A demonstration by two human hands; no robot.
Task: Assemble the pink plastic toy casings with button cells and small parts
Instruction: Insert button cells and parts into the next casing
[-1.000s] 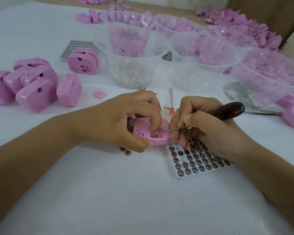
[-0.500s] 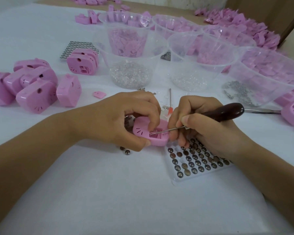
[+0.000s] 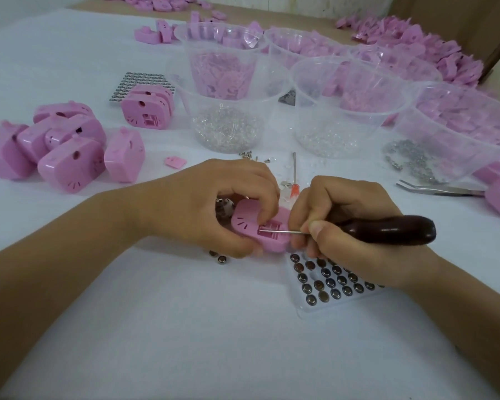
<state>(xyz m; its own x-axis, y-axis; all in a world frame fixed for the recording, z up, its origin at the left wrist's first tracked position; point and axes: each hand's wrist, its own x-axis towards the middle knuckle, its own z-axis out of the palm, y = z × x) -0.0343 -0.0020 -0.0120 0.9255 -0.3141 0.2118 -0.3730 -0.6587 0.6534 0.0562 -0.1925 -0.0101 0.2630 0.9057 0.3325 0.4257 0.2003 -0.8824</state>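
Note:
My left hand [image 3: 214, 206] grips a pink toy casing [image 3: 247, 225] just above the white table, fingers curled over its top and thumb underneath. An open rectangular compartment faces up on it. My right hand [image 3: 347, 226] holds a dark-handled awl [image 3: 387, 230]; its thin metal shaft lies across the compartment, the tip at the compartment's left edge. A clear tray of button cells [image 3: 331, 281] lies under my right hand, partly hidden by it. Two loose button cells [image 3: 218, 256] sit beneath my left hand.
Several pink casings [image 3: 67, 151] are heaped at the left, another [image 3: 147, 109] behind them. Clear tubs [image 3: 228, 90] of pink parts and small clear pieces stand across the back. Metal tweezers [image 3: 433, 189] lie at the right, an orange-tipped tool [image 3: 294, 180] and screws [image 3: 247, 155] behind my hands.
The awl shaft has levelled out and its tip has slid left, deeper across the casing's compartment. My left forefinger has come down onto the casing top.

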